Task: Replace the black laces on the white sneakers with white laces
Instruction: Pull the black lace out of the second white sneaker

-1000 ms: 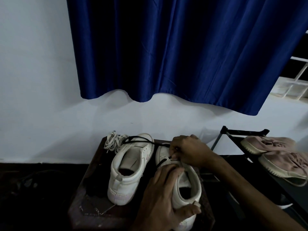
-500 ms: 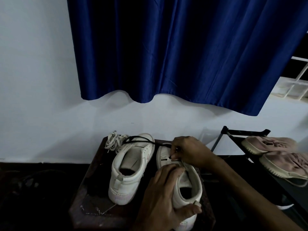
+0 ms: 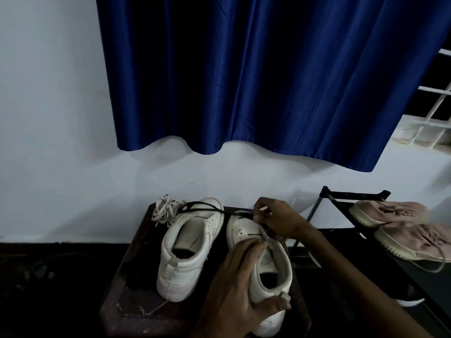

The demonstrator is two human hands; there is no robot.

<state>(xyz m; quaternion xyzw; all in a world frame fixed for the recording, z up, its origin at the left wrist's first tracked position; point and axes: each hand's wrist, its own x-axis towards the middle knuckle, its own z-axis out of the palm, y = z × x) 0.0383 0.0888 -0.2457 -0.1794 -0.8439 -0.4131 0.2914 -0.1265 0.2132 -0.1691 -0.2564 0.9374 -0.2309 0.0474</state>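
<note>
Two white high-top sneakers stand toes-away on a small dark table (image 3: 131, 298). The left sneaker (image 3: 188, 250) has no lace in it. My left hand (image 3: 234, 289) grips the heel and collar of the right sneaker (image 3: 271, 267). My right hand (image 3: 275, 219) pinches a black lace (image 3: 205, 208) at that shoe's toe end. The lace runs left over the left sneaker's toe. A bundle of white laces (image 3: 166, 211) lies at the table's far left corner.
A black metal shoe rack (image 3: 341, 198) stands right of the table, with a pair of pinkish sneakers (image 3: 400, 228) on its top shelf. A white wall and a blue curtain (image 3: 268, 69) rise behind. The floor at left is dark.
My right hand has lifted slightly up and right from the right sneaker's eyelets, drawing the black lace with it. My left hand keeps its hold on the heel.
</note>
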